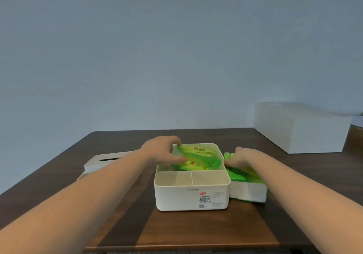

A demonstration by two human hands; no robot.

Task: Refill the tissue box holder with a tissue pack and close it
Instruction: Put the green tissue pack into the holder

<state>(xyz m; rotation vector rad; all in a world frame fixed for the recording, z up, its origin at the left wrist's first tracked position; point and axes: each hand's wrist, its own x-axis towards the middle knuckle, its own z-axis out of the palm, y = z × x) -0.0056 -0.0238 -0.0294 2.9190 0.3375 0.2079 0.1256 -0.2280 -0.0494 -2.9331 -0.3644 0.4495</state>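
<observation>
Green plastic film wraps the tissue pack that sits in the far, larger compartment of the white holder, while the two small near compartments stand bare. A pack like this is judged light and soft: it squashes under a pinch, its film is slick and crinkly, and it would sag if lifted by one corner, so the short ends or the long edges look like the best places to take hold, pressing it flat rather than squeezing.

At the pack's left end, the left hand has its fingers curled over the holder's far left rim and its thumb against the film, a partly closed pinch on the wrapper. Just outside the holder's right wall, the right hand rests on a second green pack lying on the wooden table, fingers bent down over its top; whether it truly grips that pack or only steadies it cannot be told.

Left of the holder, behind the left forearm, lies the slotted lid, still off, and a large white box sits well apart at the far right
</observation>
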